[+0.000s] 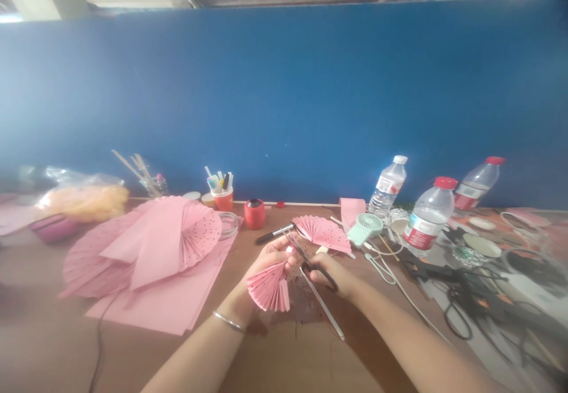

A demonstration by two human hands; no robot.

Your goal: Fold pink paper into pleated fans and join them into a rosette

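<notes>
My left hand (pixel 266 258) grips a small pleated pink paper fan (pixel 269 288), its folds spread downward below the fingers. Black-handled scissors (pixel 326 276) are in my right hand (pixel 336 271), with the blades pointing up and left toward the left fingertips. A small white piece shows at those fingertips; whether the blades touch it I cannot tell. Just beyond the hands lies another dotted pink fan (pixel 323 233). A black marker (pixel 273 234) rests behind the left hand, and a thin white strip (pixel 326 310) lies on the table under the right hand.
Large pink fans (pixel 146 245) and pink sheets (pixel 168 310) are piled at left. A red cup of pens (pixel 222 197) and a red round container (pixel 254 214) stand behind. To the right are a mint handheld fan (pixel 366 229), bottles (pixel 428 218) and tangled black cables (pixel 470 298).
</notes>
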